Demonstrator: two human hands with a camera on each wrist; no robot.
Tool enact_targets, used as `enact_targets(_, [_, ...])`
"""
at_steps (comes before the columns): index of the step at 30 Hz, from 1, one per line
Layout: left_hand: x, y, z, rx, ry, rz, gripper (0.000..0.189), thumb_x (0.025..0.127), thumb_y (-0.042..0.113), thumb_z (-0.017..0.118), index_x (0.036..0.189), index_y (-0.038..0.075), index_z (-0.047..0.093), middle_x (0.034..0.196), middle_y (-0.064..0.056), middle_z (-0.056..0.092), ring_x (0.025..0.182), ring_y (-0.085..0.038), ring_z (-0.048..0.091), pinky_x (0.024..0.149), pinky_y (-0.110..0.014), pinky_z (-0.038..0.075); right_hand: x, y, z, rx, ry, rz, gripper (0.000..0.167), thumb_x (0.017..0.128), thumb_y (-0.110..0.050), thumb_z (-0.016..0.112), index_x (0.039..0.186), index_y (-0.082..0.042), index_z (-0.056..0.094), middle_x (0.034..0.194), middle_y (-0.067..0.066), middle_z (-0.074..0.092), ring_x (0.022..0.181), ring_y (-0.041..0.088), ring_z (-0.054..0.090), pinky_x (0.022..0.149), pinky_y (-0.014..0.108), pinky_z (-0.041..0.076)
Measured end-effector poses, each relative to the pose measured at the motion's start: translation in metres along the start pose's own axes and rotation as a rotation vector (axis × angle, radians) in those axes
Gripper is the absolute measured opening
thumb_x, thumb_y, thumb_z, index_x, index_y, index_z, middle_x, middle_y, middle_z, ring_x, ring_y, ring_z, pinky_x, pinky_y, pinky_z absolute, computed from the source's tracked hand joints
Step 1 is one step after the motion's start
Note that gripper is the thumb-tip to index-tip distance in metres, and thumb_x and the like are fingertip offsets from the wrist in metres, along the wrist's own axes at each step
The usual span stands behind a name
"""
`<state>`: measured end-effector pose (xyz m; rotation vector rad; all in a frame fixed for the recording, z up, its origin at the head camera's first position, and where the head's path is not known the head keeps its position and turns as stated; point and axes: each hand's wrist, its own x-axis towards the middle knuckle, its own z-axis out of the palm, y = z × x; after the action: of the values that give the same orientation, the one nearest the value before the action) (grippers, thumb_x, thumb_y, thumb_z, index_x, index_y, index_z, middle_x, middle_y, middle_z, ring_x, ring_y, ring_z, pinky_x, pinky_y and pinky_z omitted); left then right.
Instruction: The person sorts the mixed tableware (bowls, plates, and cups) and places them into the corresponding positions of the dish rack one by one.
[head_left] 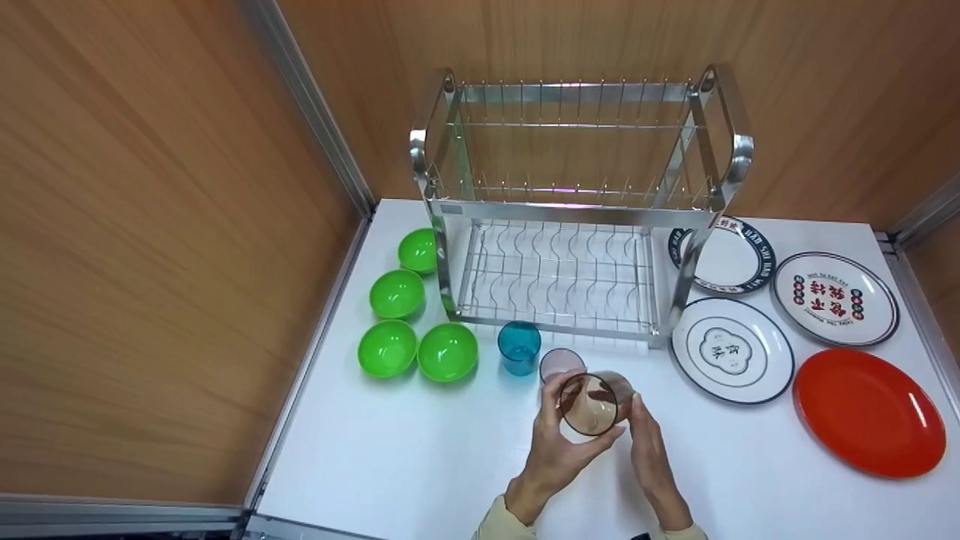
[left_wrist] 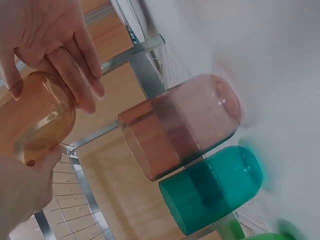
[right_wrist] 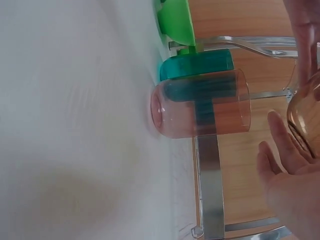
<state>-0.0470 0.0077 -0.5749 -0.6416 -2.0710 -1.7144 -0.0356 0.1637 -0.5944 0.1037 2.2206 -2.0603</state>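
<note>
Well, dark-banded plate (head_left: 724, 259) reads "SHI" amid other caps; red-lettered plate (head_left: 834, 298) beside it has Chinese chars. White tabletop (head_left: 405, 457) stretches from L hand (head_left: 556, 453) to L edge; rack (head_left: 570, 216) stands just behind blue cup (head_left: 519, 349). L hand grips amber cup (head_left: 589, 415) above tabletop, nr pink cup (head_left: 561, 362); R hand (head_left: 652, 456) touches it w/ fingers nearly straight.

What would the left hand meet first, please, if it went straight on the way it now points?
Probably the pink glass, just ahead of the left hand in the head view. Depth is unclear, though: holding the amber glass, the hand may pass above that rim.
</note>
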Motion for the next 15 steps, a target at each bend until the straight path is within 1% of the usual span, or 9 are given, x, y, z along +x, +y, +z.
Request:
enact_targets(3, [0.000,-0.002,0.001,0.011,-0.016,0.012,0.090,0.080,0.018,0.091,0.148,0.003,0.034,0.139,-0.017,0.053,0.125,-0.030,0.060,0.100,-0.041,0.055,0.000,-0.003,-0.003,0.049,-0.012,0.006,0.075,0.111,-0.047,0.011,0.159,0.011,0.012,0.167,0.029,0.008,0.155,0.044,0.002,0.124,0.058,0.005])
enact_targets(4, [0.000,-0.003,0.001,0.022,-0.022,0.023,0.092,0.079,0.018,0.091,0.148,0.002,0.034,0.139,-0.018,0.053,0.125,-0.030,0.060,0.101,-0.042,0.054,0.001,-0.004,-0.003,0.060,-0.008,0.001,0.075,0.111,-0.047,0.011,0.159,0.010,0.013,0.167,0.028,0.011,0.156,0.043,0.005,0.125,0.054,0.006])
enact_targets(5, [0.000,-0.003,0.001,0.028,-0.028,0.028,0.092,0.079,0.018,0.092,0.149,0.001,0.033,0.140,-0.019,0.053,0.127,-0.029,0.059,0.102,-0.043,0.054,0.001,-0.004,-0.004,0.066,-0.004,-0.006,0.074,0.111,-0.047,0.011,0.159,0.009,0.013,0.167,0.028,0.013,0.156,0.042,0.007,0.126,0.047,0.009])
enact_targets(7, [0.000,-0.005,0.001,0.039,-0.047,0.033,0.092,0.079,0.019,0.092,0.149,0.001,0.034,0.142,-0.017,0.052,0.128,-0.029,0.058,0.103,-0.042,0.052,0.003,-0.005,-0.005,0.086,0.012,-0.048,0.069,0.113,-0.044,0.012,0.159,0.006,0.020,0.163,0.027,0.025,0.154,0.038,0.019,0.126,0.035,0.016])
enact_targets(10, [-0.001,-0.007,0.001,0.054,-0.069,0.032,0.089,0.080,0.019,0.091,0.149,0.003,0.036,0.143,-0.014,0.051,0.128,-0.030,0.058,0.104,-0.041,0.051,0.007,-0.006,-0.006,0.083,0.036,-0.114,0.061,0.114,-0.040,0.014,0.157,0.000,0.030,0.153,0.021,0.043,0.146,0.026,0.038,0.118,0.019,0.027])
enact_targets(11, [-0.002,-0.008,0.001,0.060,-0.076,0.029,0.088,0.081,0.020,0.090,0.148,0.003,0.037,0.143,-0.013,0.051,0.127,-0.031,0.058,0.104,-0.040,0.052,0.008,-0.007,-0.006,0.084,0.038,-0.132,0.059,0.114,-0.038,0.015,0.157,0.000,0.031,0.150,0.020,0.045,0.143,0.022,0.042,0.116,0.016,0.029])
enact_targets(13, [-0.002,-0.011,0.001,0.079,-0.085,0.030,0.086,0.081,0.021,0.090,0.148,0.004,0.037,0.143,-0.012,0.051,0.125,-0.033,0.059,0.104,-0.039,0.052,0.010,-0.007,-0.007,0.085,0.042,-0.153,0.057,0.114,-0.037,0.017,0.156,-0.001,0.031,0.146,0.018,0.047,0.137,0.013,0.046,0.113,0.014,0.032])
enact_targets(15, [-0.003,-0.014,0.001,0.095,-0.090,0.024,0.086,0.082,0.022,0.090,0.147,0.004,0.037,0.142,-0.012,0.051,0.125,-0.033,0.059,0.104,-0.038,0.052,0.012,-0.007,-0.007,0.098,0.043,-0.166,0.056,0.114,-0.035,0.019,0.156,-0.001,0.030,0.145,0.018,0.046,0.133,0.011,0.049,0.113,0.016,0.034])
